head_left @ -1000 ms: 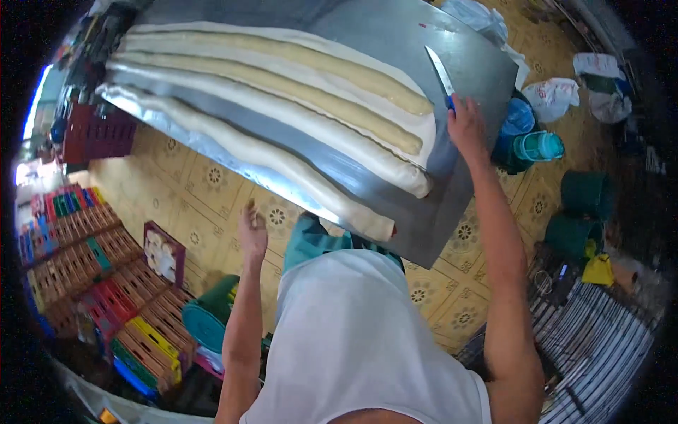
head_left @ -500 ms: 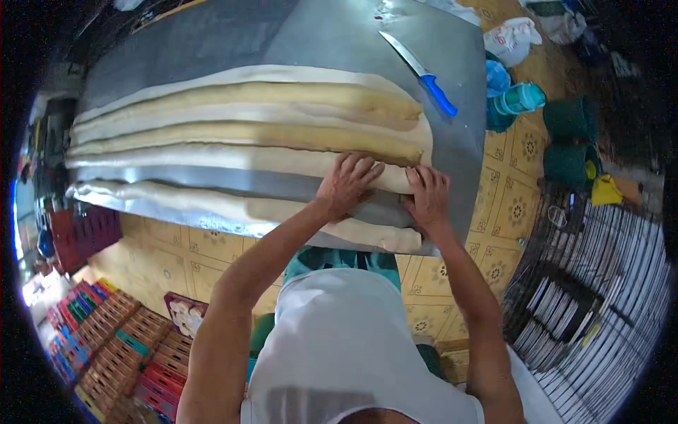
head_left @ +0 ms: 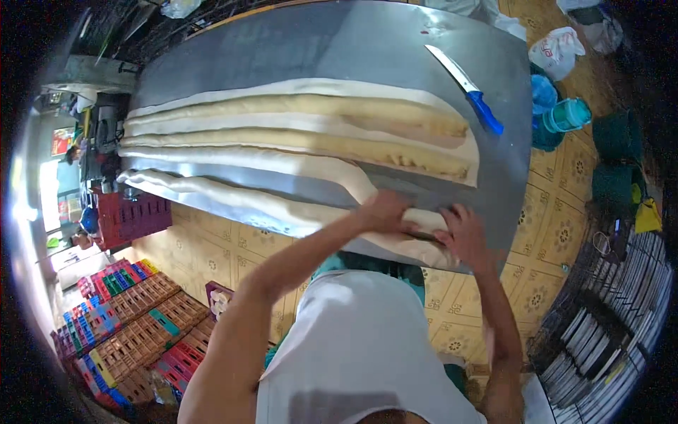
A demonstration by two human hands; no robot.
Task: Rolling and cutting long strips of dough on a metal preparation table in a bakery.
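Note:
My left hand grips a long pale dough roll near its right end, fingers curled over it. My right hand closes round the tip of the same roll. That end bends toward me and lies close beside a second dough roll along the table's near edge. Beyond them, a flat dough sheet carries two long yellowish strips of filling. Finger dents mark the right part of the nearer strip. The undersides of both hands are hidden.
A blue-handled knife lies on the metal table, right of the sheet. Teal containers and a white bag stand off the right edge. Stacked crates are at lower left, a wire rack at lower right.
Both hands have moved toward me, drawing the roll's right end off the dough sheet's near edge and over to the near roll. The view has also shifted, so the table appears further right.

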